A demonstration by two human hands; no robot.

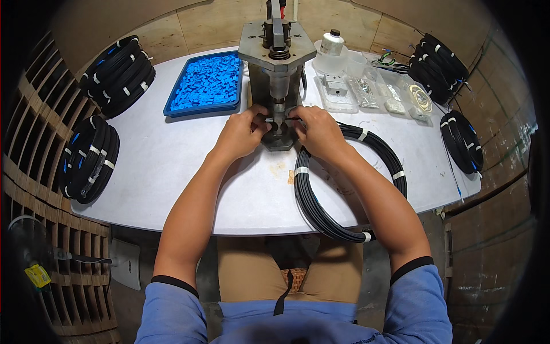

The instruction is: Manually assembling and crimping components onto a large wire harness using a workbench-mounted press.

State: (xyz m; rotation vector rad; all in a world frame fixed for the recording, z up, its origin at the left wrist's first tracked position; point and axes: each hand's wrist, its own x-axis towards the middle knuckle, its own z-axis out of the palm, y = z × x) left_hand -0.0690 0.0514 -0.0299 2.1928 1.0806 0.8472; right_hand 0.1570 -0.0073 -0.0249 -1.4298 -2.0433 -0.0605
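A steel hand press (279,51) stands at the far middle of the table, its ram lowered between my two hands. My left hand (243,133) is closed in a pinch on the left of the press's lower jaw. A small dark piece with a pale end shows at its fingertips, too small to name. On the other side, my right hand (321,132) pinches the end of a black cable at the jaw. Under my right forearm lies a coil of black cable (315,207), bound with white ties. Where the cable end meets the jaw is partly hidden by my fingers.
Left of the press is a dark blue tray (169,110) of small blue pieces. Clear plastic boxes (366,94) of small parts and a white bottle (332,42) stand right of it. More tied black cable coils (91,160) lie along both table ends.
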